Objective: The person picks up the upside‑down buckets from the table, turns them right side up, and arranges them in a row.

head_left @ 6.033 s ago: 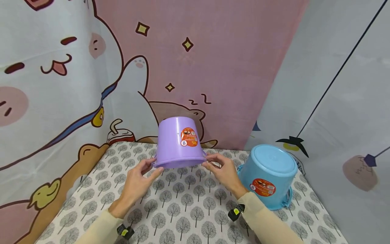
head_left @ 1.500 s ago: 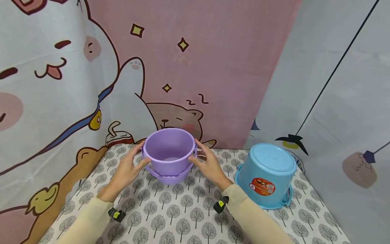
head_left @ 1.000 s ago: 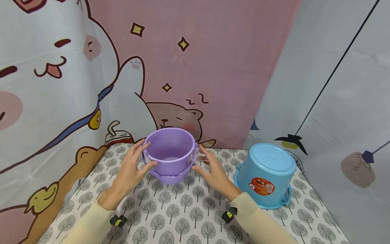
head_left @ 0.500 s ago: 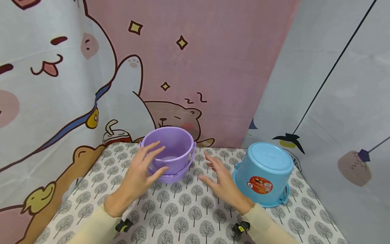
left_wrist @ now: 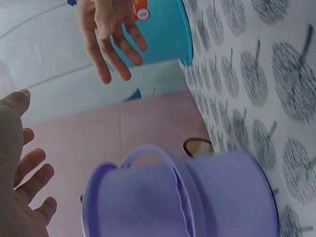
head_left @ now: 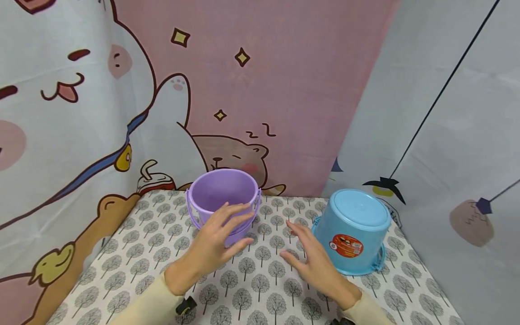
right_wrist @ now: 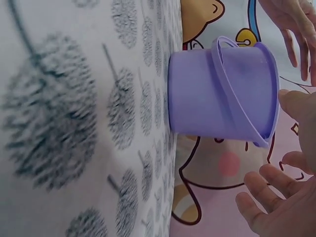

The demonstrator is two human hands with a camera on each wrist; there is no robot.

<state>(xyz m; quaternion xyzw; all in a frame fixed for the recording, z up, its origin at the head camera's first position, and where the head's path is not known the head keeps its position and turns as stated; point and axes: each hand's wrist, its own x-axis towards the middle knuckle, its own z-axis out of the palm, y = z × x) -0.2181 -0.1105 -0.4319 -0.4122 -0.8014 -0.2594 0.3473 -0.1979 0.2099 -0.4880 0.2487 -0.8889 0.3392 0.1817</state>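
- purple bucket stands upright on the cloth, mouth up, toward the back and left of the middle; the left hand covers part of its front in the head view.
- its purple handle hangs down across the near side, hinged at two lugs just under the rim.
- left hand hovers above the cloth, in front of the purple bucket; fingers spread and lightly bent, thumb apart, nothing in its grasp. the left wrist view shows a gap between its fingertips and the bucket.
- right hand hovers too, fingers spread and thumb well away from them, grasping nothing; its palm side faces the left hand, and it is nearest to the blue bucket, overlapping its left edge in the head view.
- blue bucket stands upside down at the right, base up and rim on the cloth, well apart from the purple one.
- its front carries a red oval sticker; a blue handle sits low by the rim.
- cloth is white, printed with grey trees.
- behind it hangs a pink and pale backdrop with cartoon animals, among them a sleeping bear.
- both arms wear cream sleeves, with a black device at the left wrist.
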